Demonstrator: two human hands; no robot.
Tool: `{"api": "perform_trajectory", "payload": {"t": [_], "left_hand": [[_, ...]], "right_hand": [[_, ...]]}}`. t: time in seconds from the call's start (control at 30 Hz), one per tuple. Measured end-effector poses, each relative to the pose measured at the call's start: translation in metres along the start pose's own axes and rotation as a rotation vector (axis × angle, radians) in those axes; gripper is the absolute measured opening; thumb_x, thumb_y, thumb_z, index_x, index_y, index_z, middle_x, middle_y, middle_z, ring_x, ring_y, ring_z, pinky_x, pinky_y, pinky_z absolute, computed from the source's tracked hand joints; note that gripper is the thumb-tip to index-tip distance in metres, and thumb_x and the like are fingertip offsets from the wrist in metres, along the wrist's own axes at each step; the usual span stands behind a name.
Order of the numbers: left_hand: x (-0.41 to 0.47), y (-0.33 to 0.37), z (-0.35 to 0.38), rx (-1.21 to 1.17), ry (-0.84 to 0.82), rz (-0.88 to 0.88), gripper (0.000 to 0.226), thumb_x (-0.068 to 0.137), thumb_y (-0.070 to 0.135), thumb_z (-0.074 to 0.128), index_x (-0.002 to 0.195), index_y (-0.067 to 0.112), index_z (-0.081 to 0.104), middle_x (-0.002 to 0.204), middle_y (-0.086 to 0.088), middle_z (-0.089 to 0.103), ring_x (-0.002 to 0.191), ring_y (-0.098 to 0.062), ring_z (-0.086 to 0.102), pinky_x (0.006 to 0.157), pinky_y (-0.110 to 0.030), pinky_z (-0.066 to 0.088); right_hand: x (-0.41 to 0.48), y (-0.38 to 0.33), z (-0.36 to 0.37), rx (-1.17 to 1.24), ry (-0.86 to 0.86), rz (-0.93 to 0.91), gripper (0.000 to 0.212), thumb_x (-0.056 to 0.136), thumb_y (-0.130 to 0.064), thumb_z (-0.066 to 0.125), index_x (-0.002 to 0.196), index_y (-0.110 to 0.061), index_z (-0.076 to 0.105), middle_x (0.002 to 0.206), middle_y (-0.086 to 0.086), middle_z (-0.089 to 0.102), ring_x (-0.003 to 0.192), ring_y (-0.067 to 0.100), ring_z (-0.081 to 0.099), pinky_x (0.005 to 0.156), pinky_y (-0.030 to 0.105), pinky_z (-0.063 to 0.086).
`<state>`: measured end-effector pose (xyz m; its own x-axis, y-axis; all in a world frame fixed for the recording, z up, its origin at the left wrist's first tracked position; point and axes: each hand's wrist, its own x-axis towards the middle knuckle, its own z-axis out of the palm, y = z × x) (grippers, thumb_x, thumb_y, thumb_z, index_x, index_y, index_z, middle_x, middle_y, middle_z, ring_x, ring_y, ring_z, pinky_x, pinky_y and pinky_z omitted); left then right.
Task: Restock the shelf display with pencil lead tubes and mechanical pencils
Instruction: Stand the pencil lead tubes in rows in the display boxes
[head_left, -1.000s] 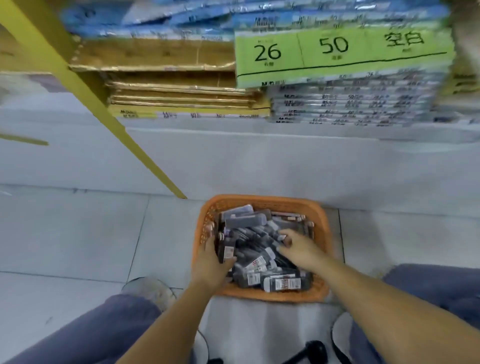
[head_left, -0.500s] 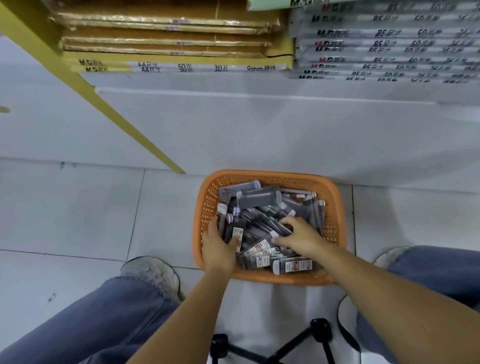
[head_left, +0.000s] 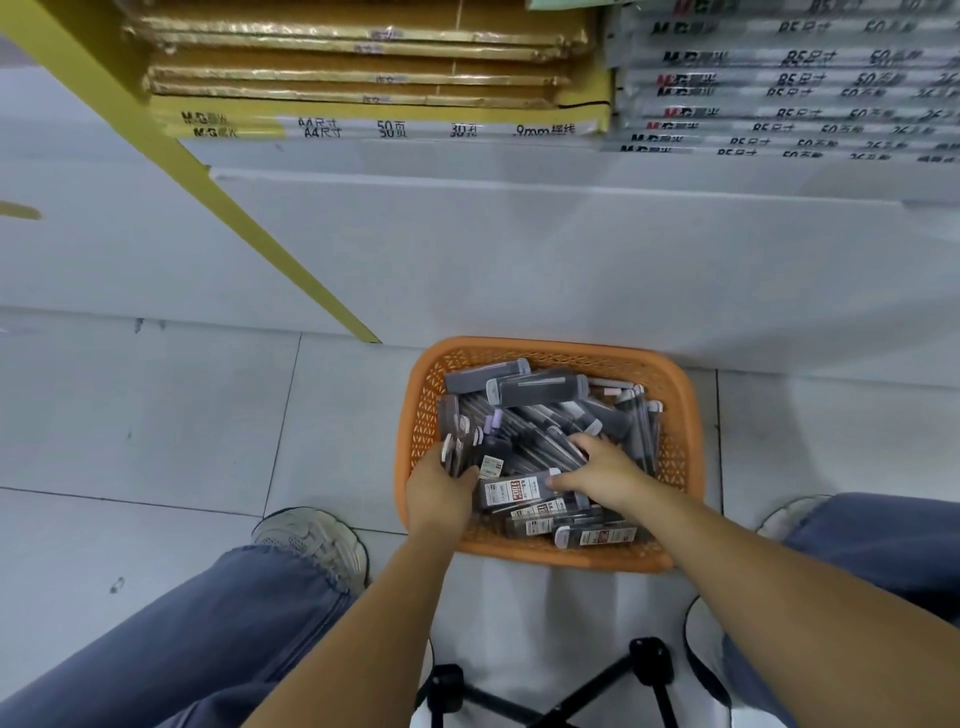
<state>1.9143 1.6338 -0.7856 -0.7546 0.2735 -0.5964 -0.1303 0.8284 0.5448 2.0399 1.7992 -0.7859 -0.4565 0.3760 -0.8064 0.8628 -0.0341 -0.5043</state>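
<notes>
Right, on my feed the orange basket (head_left: 680, 415) sits on the floor tiles (head_left: 156, 415) just in front of the white shelf base (head_left: 519, 249), heaped with pencil lead tubes (head_left: 540, 389). I see the left hand (head_left: 439, 496) at the basket's left wall, fingers and thumb curled round a few upright tubes. The right hand (head_left: 608, 470) lies on the middle of the heap, fingers bent down among the tubes and thumb against a labelled tube (head_left: 511, 491), though I cannot tell whether it has hold of any
</notes>
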Motion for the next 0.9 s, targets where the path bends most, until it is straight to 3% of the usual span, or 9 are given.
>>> {"api": "perform_trajectory", "payload": {"t": [0.07, 0.2, 0.33, 0.53, 0.63, 0.73, 0.8, 0.9], "left_hand": [[0.002, -0.001, -0.002, -0.004, -0.001, -0.013, 0.026, 0.092, 0.023, 0.068, 0.117, 0.026, 0.062, 0.098, 0.009, 0.065, 0.077, -0.007, 0.055, 0.065, -0.020, 0.040], [0.006, 0.000, -0.007, -0.042, -0.061, -0.031, 0.027, 0.093, 0.023, 0.065, 0.120, 0.019, 0.064, 0.097, 0.007, 0.065, 0.083, -0.014, 0.059, 0.072, -0.027, 0.048], [0.004, 0.000, -0.015, -0.163, -0.137, -0.070, 0.020, 0.092, 0.017, 0.065, 0.112, 0.016, 0.068, 0.102, -0.004, 0.074, 0.094, -0.026, 0.070, 0.090, -0.043, 0.058], [-0.006, 0.009, -0.038, -0.353, -0.140, -0.023, 0.014, 0.089, 0.014, 0.066, 0.096, 0.024, 0.072, 0.090, -0.001, 0.079, 0.083, -0.023, 0.075, 0.077, -0.040, 0.062], [-0.015, 0.022, -0.051, -0.476, -0.182, -0.007, 0.014, 0.091, 0.013, 0.063, 0.100, 0.020, 0.072, 0.086, -0.003, 0.079, 0.077, -0.022, 0.075, 0.068, -0.036, 0.062], [-0.023, 0.045, -0.064, -0.612, -0.283, 0.018, 0.014, 0.097, 0.017, 0.058, 0.109, 0.019, 0.067, 0.092, -0.008, 0.079, 0.085, -0.028, 0.076, 0.081, -0.046, 0.061], [-0.031, 0.064, -0.074, -0.643, -0.333, 0.060, 0.013, 0.097, 0.020, 0.059, 0.110, 0.017, 0.061, 0.081, -0.004, 0.073, 0.072, -0.021, 0.070, 0.078, -0.045, 0.060], [-0.052, 0.093, -0.090, -0.558, -0.421, 0.201, 0.020, 0.089, 0.027, 0.071, 0.101, 0.014, 0.062, 0.082, -0.012, 0.067, 0.069, -0.022, 0.065, 0.064, -0.035, 0.055]], "right_hand": [[-0.002, 0.002, -0.003, 0.109, -0.010, 0.012, 0.067, 0.080, -0.029, 0.078, 0.138, -0.020, 0.046, 0.127, -0.002, 0.055, 0.095, 0.010, 0.055, 0.073, 0.021, 0.041], [-0.008, 0.008, -0.021, 0.225, 0.012, 0.033, 0.024, 0.080, -0.025, 0.078, 0.100, -0.024, 0.064, 0.099, -0.001, 0.073, 0.084, 0.013, 0.066, 0.063, 0.024, 0.045], [-0.017, 0.006, -0.034, 0.255, 0.069, 0.001, 0.023, 0.078, -0.023, 0.079, 0.096, -0.024, 0.065, 0.091, -0.002, 0.072, 0.082, 0.015, 0.067, 0.061, 0.025, 0.045], [-0.037, -0.002, -0.043, 0.285, 0.157, -0.053, 0.024, 0.076, -0.026, 0.080, 0.095, -0.022, 0.065, 0.086, -0.003, 0.073, 0.070, 0.012, 0.070, 0.053, 0.022, 0.048], [-0.051, -0.015, -0.053, 0.374, 0.139, -0.100, 0.029, 0.076, -0.013, 0.080, 0.101, -0.017, 0.066, 0.088, 0.003, 0.076, 0.069, 0.017, 0.073, 0.050, 0.022, 0.053], [-0.069, -0.041, -0.067, 0.295, 0.151, -0.204, 0.029, 0.075, -0.017, 0.080, 0.101, -0.018, 0.067, 0.093, 0.006, 0.075, 0.080, 0.027, 0.073, 0.066, 0.038, 0.059], [-0.087, -0.062, -0.079, 0.218, 0.137, -0.247, 0.029, 0.076, -0.023, 0.079, 0.101, -0.019, 0.065, 0.091, 0.005, 0.074, 0.080, 0.025, 0.071, 0.072, 0.040, 0.057], [-0.120, -0.094, -0.092, 0.204, 0.061, -0.348, 0.024, 0.079, -0.020, 0.076, 0.100, -0.018, 0.063, 0.082, 0.001, 0.075, 0.066, 0.013, 0.069, 0.057, 0.029, 0.053]]}}
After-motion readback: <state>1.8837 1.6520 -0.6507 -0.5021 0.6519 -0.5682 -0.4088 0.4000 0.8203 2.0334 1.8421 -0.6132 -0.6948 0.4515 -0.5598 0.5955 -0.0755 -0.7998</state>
